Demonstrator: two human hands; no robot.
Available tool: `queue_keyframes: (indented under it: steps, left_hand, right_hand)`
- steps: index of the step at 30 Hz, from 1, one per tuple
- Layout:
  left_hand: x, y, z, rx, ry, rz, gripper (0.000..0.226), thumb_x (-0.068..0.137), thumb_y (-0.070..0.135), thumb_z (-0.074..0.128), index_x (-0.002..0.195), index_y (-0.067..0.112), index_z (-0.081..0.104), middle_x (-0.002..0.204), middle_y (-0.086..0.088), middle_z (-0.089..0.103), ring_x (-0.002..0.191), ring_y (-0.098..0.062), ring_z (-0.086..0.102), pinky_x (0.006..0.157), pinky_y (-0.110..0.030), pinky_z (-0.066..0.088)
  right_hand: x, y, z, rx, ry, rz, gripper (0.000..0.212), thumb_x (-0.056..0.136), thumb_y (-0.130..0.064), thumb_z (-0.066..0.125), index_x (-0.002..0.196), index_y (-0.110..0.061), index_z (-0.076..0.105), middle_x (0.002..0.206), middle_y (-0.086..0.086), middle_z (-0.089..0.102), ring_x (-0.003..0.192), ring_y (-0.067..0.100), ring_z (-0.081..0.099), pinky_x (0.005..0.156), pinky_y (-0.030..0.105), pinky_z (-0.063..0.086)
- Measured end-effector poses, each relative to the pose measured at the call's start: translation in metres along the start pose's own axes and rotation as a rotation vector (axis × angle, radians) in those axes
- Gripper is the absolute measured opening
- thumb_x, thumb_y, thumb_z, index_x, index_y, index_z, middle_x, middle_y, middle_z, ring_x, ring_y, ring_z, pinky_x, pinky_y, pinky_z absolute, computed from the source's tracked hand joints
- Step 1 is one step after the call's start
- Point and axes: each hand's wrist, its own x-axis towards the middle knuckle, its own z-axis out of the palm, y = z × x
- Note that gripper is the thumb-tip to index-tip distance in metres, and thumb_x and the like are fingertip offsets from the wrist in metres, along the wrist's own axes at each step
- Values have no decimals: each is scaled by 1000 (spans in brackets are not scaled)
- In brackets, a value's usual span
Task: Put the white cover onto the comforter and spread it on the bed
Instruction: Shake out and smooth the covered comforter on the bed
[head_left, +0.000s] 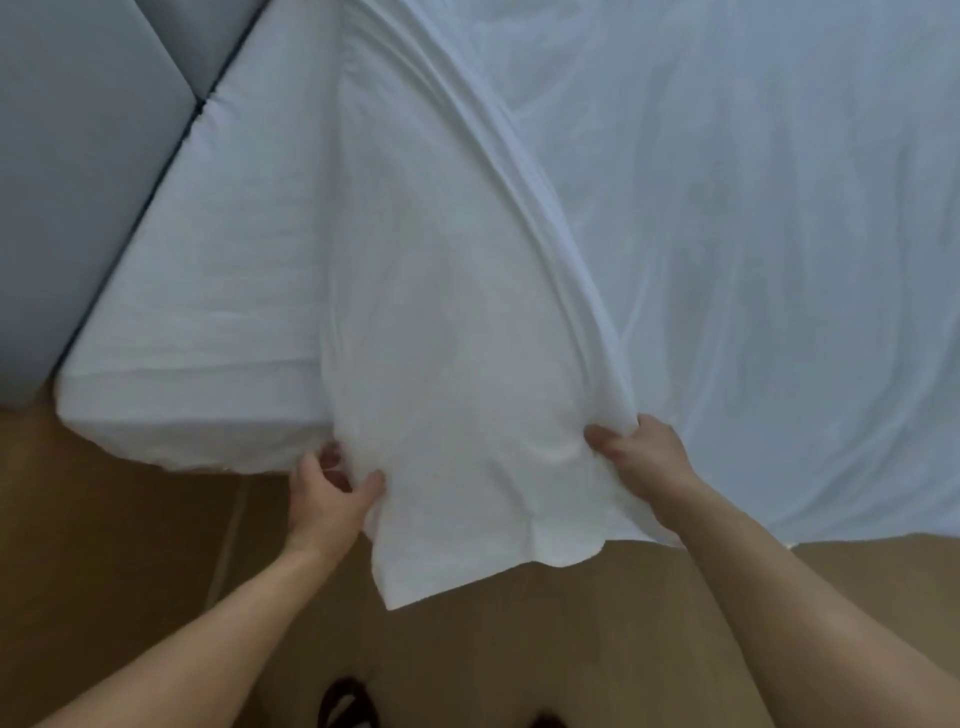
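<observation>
Wooden floor (130, 545) runs beside the bed (208, 312); at its near edge, left hand (327, 499) and right hand (644, 462) each grip the white cover (467, 364).

Behind the left hand (328, 500) and right hand (645, 460), the forearms (218, 621) were bare. Below the left hand showed a black strapped sandal (345, 701), with a second dark shoe tip (546, 721) below the right.
</observation>
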Motion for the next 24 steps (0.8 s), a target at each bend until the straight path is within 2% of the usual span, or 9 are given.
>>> queue_keyframes:
  steps: [3, 7, 10, 12, 15, 17, 19, 21, 24]
  left_hand:
    - [-1, -26, 3, -193, -337, -184, 124, 55, 46, 94, 153, 32, 20, 140, 11, 48, 125, -17, 51, 108, -48, 42]
    - [-11, -43, 18, -174, -538, -312, 106, 53, 29, 96, 141, 34, 37, 127, 3, 62, 115, -26, 61, 100, -52, 48]
    - [-13, -52, 24, 98, -416, -269, 53, 79, 7, 77, 127, 14, 55, 109, -7, 68, 93, -22, 66, 80, -34, 55]
    - [-10, -50, 21, 231, -242, -190, 29, 86, 8, 70, 114, 9, 64, 105, -10, 70, 85, -20, 64, 74, -33, 53]
    - [-2, -29, 14, 328, 10, -120, 38, 88, 16, 68, 124, 9, 59, 117, -13, 65, 104, -32, 60, 88, -40, 49]
    - [-4, -3, 17, 314, 152, 68, 61, 85, 22, 69, 139, 10, 44, 133, -16, 53, 122, -35, 49, 101, -47, 43]
    - [-9, 31, 30, 395, 196, 444, 84, 79, 30, 69, 150, 13, 28, 149, -18, 33, 137, -36, 30, 109, -51, 32]
    - [-11, 67, 48, 594, 42, 712, 103, 77, 47, 65, 157, 31, 2, 163, -7, -2, 151, -31, -3, 115, -58, 16]
    - [-7, 88, 72, 1034, -376, 641, 112, 79, 65, 64, 149, 48, -22, 158, 5, -35, 144, -29, -34, 113, -71, 2]
  right_hand:
    - [-23, -3, -15, 230, -59, -64, 25, 91, -30, 69, 106, -10, 68, 99, 11, 74, 84, 28, 71, 75, 40, 60]
    - [-54, 13, -61, 452, -35, -166, 19, 93, -33, 64, 103, -18, 70, 89, 4, 77, 78, 22, 74, 64, 35, 60]
    - [-44, 57, -68, 239, 94, -30, 28, 94, -40, 62, 110, -17, 68, 95, 4, 75, 80, 20, 71, 65, 28, 51]
    - [-30, 75, -59, 130, 125, 14, 27, 96, -39, 61, 110, -16, 65, 98, 1, 71, 83, 14, 66, 68, 28, 48]
    - [-19, 83, -44, 23, 143, 2, 24, 97, -38, 59, 100, -15, 64, 93, 0, 67, 78, 9, 59, 67, 29, 43]
    - [-21, 94, -40, -53, 142, 33, 25, 98, -38, 57, 96, -14, 63, 91, 2, 66, 76, 10, 57, 65, 31, 42]
    - [-27, 112, -38, -134, 111, 87, 31, 98, -41, 57, 96, -11, 65, 95, 7, 68, 80, 19, 60, 73, 35, 43]
    - [-35, 126, -37, -144, 94, 125, 33, 97, -43, 58, 99, -11, 64, 94, 5, 66, 85, 24, 61, 77, 37, 44]
    - [-41, 134, -42, -97, 104, 173, 25, 96, -37, 63, 104, -13, 63, 92, 1, 65, 85, 22, 61, 78, 36, 46]
